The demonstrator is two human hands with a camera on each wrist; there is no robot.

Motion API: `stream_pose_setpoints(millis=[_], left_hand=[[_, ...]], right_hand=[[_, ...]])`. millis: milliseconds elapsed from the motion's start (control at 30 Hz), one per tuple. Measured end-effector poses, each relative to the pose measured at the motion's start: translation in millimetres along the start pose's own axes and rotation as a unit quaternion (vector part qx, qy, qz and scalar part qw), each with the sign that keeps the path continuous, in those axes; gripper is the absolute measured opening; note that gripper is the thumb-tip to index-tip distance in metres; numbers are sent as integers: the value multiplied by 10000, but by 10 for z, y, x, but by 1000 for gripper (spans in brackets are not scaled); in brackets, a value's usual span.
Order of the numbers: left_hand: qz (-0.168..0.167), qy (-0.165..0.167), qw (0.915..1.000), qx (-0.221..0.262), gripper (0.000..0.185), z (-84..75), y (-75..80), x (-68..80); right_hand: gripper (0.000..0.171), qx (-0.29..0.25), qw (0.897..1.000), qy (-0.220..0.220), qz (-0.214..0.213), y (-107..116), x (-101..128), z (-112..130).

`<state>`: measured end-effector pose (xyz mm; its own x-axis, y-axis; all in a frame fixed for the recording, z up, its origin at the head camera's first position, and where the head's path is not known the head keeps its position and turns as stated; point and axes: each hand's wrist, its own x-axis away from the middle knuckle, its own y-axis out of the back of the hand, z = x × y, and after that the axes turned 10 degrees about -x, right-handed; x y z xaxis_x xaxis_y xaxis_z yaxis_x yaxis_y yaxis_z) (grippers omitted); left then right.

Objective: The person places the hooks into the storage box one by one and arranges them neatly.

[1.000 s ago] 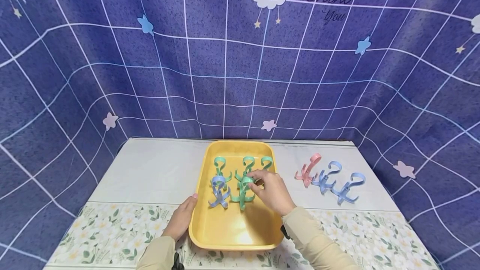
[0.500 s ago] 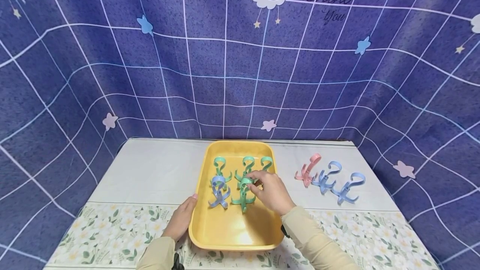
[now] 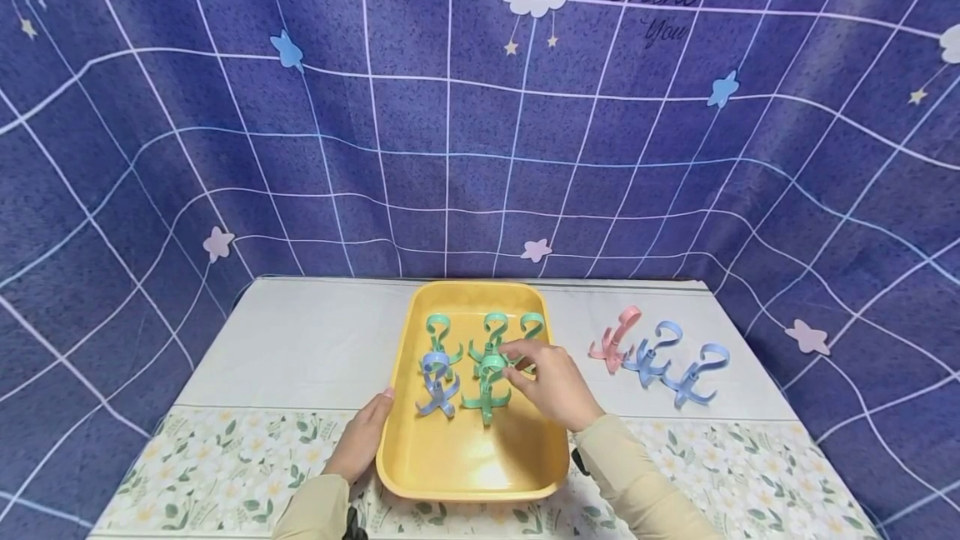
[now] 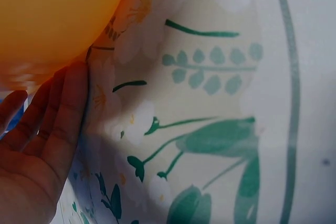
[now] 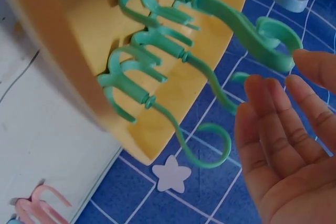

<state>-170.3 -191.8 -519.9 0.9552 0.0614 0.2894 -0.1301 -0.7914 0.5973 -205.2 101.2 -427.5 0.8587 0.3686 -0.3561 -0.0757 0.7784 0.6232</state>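
Note:
In the head view, a yellow tray [image 3: 465, 465] holds several plastic swivel hooks, each with a curled top over spread prongs. The front green hook [image 3: 487, 398] stands upright beside a blue hook [image 3: 438, 397]; more green hooks [image 3: 439, 327] are behind. My right hand [image 3: 553, 386] is over the tray's right part, thumb and fingers loosely parted at the front green hook's curl. The right wrist view has the thumb tip right by that green curl [image 5: 281, 61], the other fingers apart from it. My left hand [image 3: 363, 437] rests fairly straight fingers against the tray's left wall.
Right of the tray, a pink hook [image 3: 615, 340] and two blue hooks [image 3: 693, 375] stand on the white table covering [image 3: 322, 332]. A floral cloth strip [image 3: 247, 457] runs along the front. Blue gridded curtain [image 3: 480, 107] hangs behind and at both sides.
The front green hook has shifted slightly toward the front of the tray. My right hand has loosened from its curl and drawn a little to the right. The left hand stays put.

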Motion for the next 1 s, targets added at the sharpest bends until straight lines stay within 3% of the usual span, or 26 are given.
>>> stream_pose_setpoints(millis=[300,500,800,1000], left_hand=[[2,50,10000,-17,87,0,-6,9],[-24,42,10000,-64,87,1,-5,19],[-43,59,10000,-5,87,9,-7,11],[-73,51,9999,121,81,16,1,11]], right_hand=[[25,-414,9984,-79,-365,160,53,-106],[24,-229,9978,-242,-573,301,85,-221],[21,25,9940,-140,-1088,521,151,-467],[19,224,9898,-351,-1364,683,206,-591]])
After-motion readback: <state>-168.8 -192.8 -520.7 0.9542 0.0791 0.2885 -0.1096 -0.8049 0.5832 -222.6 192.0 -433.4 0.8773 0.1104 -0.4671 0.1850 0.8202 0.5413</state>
